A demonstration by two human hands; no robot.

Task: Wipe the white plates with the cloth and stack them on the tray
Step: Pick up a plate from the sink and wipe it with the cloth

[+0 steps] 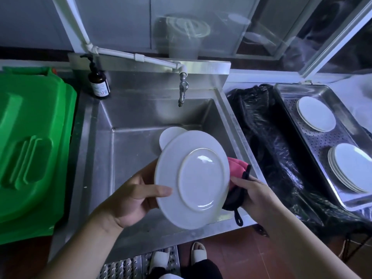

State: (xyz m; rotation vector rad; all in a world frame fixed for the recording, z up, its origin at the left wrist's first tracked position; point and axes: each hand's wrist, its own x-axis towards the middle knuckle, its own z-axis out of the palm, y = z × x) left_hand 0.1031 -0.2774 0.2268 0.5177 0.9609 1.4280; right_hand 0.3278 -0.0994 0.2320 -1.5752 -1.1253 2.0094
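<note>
My left hand (132,196) grips a white plate (193,178) by its left rim, thumb across the underside, which faces me. The plate is tilted over the steel sink (124,158). My right hand (255,196) holds a pink cloth with black trim (238,172) against the plate's right edge, partly hidden behind it. More white plates (169,135) lie in the sink behind the held one. On the right, a perforated steel tray (322,141) carries a far stack of plates (316,113) and a near stack of plates (350,168).
A green plastic bin lid (30,141) fills the left side. A brown pump bottle (98,81) stands on the sink's back left corner, a tap (183,91) hangs over the basin. Black plastic sheeting (267,141) lies between sink and tray. Glass panels stand behind.
</note>
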